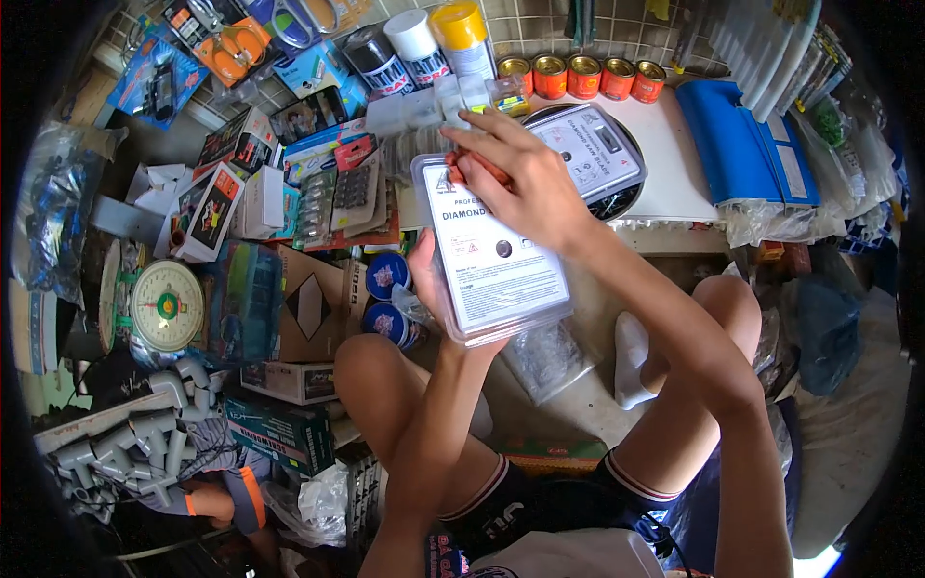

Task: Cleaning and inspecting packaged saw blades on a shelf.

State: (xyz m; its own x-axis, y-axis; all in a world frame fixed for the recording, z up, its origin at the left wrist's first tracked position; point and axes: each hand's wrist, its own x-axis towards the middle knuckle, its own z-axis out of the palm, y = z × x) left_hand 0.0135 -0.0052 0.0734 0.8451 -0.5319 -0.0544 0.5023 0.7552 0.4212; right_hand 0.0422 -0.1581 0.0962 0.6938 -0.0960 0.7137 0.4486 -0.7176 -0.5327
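My left hand point(424, 265) supports a clear plastic blister pack point(511, 279) with a white printed card from beneath and along its left edge. The pack is tilted above my lap. Across its upper end lies my right hand point(530, 183), fingers bent over a crumpled reddish cloth point(482, 171) pressed against the plastic. Part of the cloth is hidden by the fingers. Just beyond, a second, similar blister pack point(588, 144) rests on a round dark container point(631, 200) on the white shelf.
Small red tins point(584, 77) and spray cans point(416, 46) line the back. Boxes and carded goods crowd the left, near a dial scale point(168, 305) and grey pipe fittings point(125, 448). A blue folder point(747, 144) stands right. Another person's arm point(207, 503) shows lower left.
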